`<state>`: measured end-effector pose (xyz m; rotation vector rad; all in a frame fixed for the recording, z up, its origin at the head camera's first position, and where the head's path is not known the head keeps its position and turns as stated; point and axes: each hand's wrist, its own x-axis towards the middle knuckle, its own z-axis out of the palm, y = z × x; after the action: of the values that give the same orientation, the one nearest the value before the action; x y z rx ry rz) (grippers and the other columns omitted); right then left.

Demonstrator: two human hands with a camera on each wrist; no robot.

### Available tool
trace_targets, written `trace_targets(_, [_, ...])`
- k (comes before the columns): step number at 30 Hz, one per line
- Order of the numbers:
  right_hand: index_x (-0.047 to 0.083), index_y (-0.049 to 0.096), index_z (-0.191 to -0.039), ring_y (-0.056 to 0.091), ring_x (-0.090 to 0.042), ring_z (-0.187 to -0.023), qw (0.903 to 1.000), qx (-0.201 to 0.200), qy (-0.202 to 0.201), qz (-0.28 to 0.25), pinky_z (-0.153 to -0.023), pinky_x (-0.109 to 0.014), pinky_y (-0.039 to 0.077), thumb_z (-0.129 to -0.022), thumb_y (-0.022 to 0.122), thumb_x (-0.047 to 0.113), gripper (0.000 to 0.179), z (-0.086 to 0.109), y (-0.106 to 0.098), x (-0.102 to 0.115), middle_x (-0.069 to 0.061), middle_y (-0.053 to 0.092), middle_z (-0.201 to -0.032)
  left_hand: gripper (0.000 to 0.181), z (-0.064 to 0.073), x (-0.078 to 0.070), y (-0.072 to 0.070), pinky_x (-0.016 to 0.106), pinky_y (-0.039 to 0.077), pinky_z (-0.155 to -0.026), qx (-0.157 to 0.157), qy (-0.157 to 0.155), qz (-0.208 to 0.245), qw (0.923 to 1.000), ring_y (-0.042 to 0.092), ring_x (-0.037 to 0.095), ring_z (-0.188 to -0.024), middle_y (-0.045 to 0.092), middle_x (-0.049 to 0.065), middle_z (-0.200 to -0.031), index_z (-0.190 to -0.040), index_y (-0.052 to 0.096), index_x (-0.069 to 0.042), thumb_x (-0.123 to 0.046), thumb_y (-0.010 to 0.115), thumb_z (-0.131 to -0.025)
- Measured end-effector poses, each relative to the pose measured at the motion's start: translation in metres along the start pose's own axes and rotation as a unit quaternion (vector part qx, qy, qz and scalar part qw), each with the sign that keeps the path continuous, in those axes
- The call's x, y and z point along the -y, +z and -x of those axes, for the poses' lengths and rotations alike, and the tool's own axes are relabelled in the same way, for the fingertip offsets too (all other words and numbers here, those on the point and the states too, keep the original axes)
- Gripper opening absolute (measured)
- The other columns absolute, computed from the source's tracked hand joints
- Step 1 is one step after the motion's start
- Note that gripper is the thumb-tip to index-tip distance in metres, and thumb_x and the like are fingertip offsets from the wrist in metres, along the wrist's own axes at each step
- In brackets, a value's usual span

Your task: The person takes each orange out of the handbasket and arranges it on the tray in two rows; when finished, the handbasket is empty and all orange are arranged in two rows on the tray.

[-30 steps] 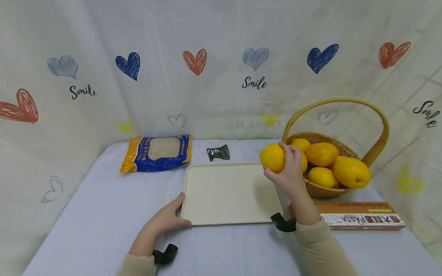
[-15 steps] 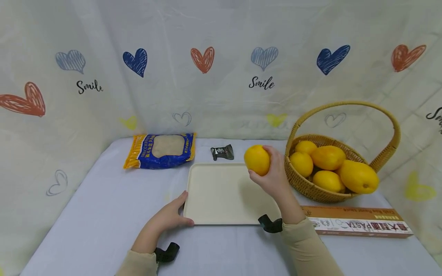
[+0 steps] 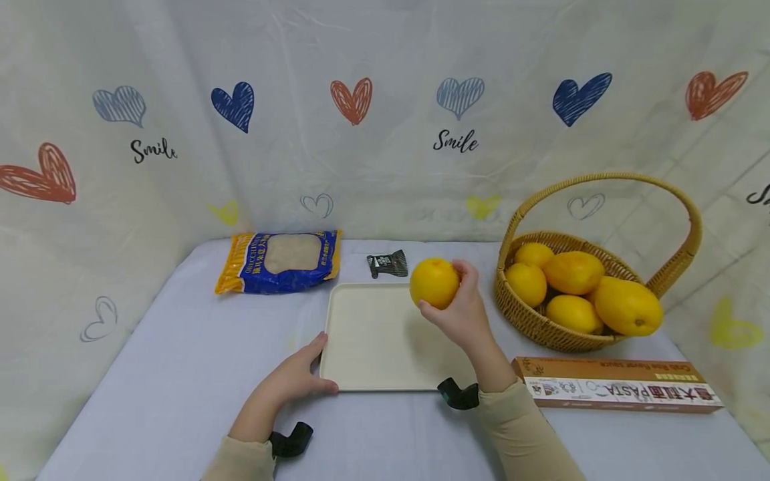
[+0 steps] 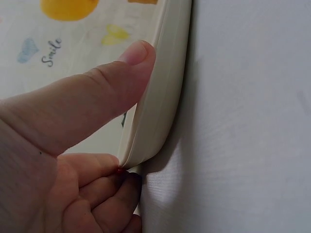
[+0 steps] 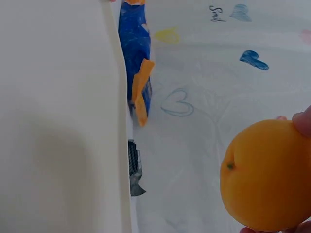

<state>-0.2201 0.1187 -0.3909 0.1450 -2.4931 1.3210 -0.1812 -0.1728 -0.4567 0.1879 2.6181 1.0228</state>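
Orange [image 3: 434,283]: up above the tray [image 3: 367,334]; the carrying step, I'd judge.
Right hand [image 3: 466,317]: grip clamped round the orange.
Left hand [image 3: 295,377]: grip pinching the tray's near-left corner, fingertips partly hidden.
Tray: next move probably calls for gentle lowering.

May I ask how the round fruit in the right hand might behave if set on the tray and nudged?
The round fruit would probably roll readily, being nearly spherical. Its smooth skin suggests it may slide a little. The raised rim of the tray might stop it.
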Motion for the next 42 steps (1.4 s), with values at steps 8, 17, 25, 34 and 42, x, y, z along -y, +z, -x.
trace_targets(8, [0.028,0.032,-0.139,0.051,-0.029,-0.096,0.9987,0.03,-0.028,0.03,-0.08,-0.046,0.049,-0.068,0.075,0.028,0.083,0.001,0.007,0.0,-0.013,0.036,-0.125,0.102,-0.001,0.002,0.002,0.049,0.024,-0.11,-0.002,0.0,-0.003,1.0,0.024,0.031,-0.137,0.024,0.01,-0.15,-0.144,0.023,-0.007,-0.033,0.081,-0.064])
trace_targets(17, [0.009,0.032,-0.122,0.052,-0.029,-0.093,0.9995,0.025,-0.011,0.014,-0.079,-0.043,0.049,-0.067,0.078,0.028,0.074,-0.001,0.012,0.002,-0.014,0.043,-0.118,0.101,-0.002,0.002,0.001,0.049,0.024,-0.11,-0.005,0.0,-0.006,1.0,0.024,0.03,-0.137,0.024,0.01,-0.15,-0.144,0.023,-0.007,-0.032,0.08,-0.064])
trace_targets(25, [0.021,0.033,-0.136,0.048,-0.028,-0.101,0.995,0.04,-0.025,0.088,-0.079,-0.045,0.047,-0.067,0.075,0.041,0.083,-0.004,0.02,-0.002,-0.009,0.049,-0.12,0.102,-0.002,0.001,0.0,0.048,0.023,-0.11,-0.004,0.005,-0.006,1.0,0.023,0.031,-0.137,0.024,0.011,-0.15,-0.144,0.023,-0.005,-0.031,0.081,-0.064])
trace_targets(34, [0.017,0.048,-0.124,0.049,-0.028,-0.103,0.9968,0.058,-0.025,0.05,-0.086,-0.045,0.046,-0.069,0.075,0.035,0.064,-0.006,0.033,0.0,-0.011,0.043,-0.122,0.102,-0.001,0.001,0.001,0.048,0.023,-0.111,0.003,0.007,-0.004,1.0,0.023,0.03,-0.137,0.023,0.011,-0.15,-0.144,0.023,-0.005,-0.032,0.081,-0.064])
trace_targets(42, [0.006,0.035,-0.122,0.052,-0.028,-0.098,0.9967,0.072,0.027,-0.026,-0.085,-0.042,0.049,-0.07,0.075,0.028,0.068,-0.01,0.048,0.004,-0.014,0.046,-0.12,0.102,0.0,0.0,0.0,0.048,0.022,-0.111,0.008,-0.001,0.001,1.0,0.022,0.029,-0.138,0.022,0.01,-0.151,-0.144,0.022,-0.006,-0.033,0.08,-0.065])
